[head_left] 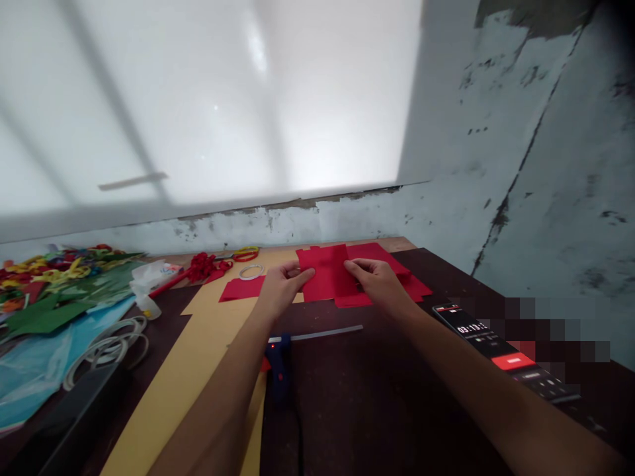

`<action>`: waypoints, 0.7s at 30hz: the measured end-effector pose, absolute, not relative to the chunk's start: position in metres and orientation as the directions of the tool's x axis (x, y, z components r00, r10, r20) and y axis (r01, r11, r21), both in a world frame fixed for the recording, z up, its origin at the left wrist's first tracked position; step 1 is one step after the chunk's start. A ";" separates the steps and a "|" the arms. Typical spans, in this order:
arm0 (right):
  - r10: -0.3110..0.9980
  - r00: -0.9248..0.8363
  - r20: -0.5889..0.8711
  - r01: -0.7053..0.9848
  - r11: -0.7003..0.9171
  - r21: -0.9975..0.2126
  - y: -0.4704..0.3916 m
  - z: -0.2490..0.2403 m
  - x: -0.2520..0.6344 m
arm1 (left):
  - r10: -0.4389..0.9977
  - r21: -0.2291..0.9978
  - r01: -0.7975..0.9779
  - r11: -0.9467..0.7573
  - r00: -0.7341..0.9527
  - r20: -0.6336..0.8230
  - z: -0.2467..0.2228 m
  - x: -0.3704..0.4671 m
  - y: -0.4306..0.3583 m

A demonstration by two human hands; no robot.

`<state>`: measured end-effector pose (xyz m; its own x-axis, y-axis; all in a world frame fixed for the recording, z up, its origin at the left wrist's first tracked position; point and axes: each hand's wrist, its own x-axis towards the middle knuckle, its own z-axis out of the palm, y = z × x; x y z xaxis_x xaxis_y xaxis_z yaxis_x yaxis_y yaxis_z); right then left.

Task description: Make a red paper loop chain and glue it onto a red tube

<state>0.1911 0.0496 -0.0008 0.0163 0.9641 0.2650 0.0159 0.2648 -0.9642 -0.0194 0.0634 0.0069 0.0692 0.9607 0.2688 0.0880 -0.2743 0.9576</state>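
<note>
A red paper piece [327,272] is held up between my two hands over the dark table. My left hand [284,285] pinches its left edge between thumb and fingers. At the other side my right hand [376,276] grips the right edge in the same way. More red sheets [380,256] lie behind and under it, reaching to the right. A smaller red piece [243,288] rests on tan paper left of my left hand. Below my hands sits a blue glue gun [279,370] with a small red light, beside a thin grey strip [327,333].
Tan paper [173,377] runs down the table's left. A tape ring [251,271], scissors [245,254] and a red paper flower [204,266] lie behind. Coiled cable [106,344], a black box [74,410] and colored scraps [59,264] are left; a phone [496,344] is right.
</note>
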 end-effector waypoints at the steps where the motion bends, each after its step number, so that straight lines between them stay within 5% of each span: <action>1: 0.960 0.013 0.280 0.033 0.279 -0.960 0.050 -0.002 0.191 | 0.957 0.952 0.104 -0.289 0.032 0.287 0.007 -0.019 0.064; 7: 0.952 -0.019 0.306 0.071 0.306 -0.949 0.051 -0.003 0.191 | 0.873 0.864 0.232 -0.447 -0.099 0.478 0.017 -0.016 0.058; 21: 0.944 -0.088 0.318 0.082 0.325 -0.942 0.049 0.000 0.190 | 0.847 0.841 0.252 -0.478 -0.121 0.518 0.020 -0.014 0.051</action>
<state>0.1904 0.0489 -0.0001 -0.0879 0.9440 0.3179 0.0821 0.3249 -0.9422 -0.0140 0.0511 0.0202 -0.1211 0.8470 0.5177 0.2521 -0.4782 0.8413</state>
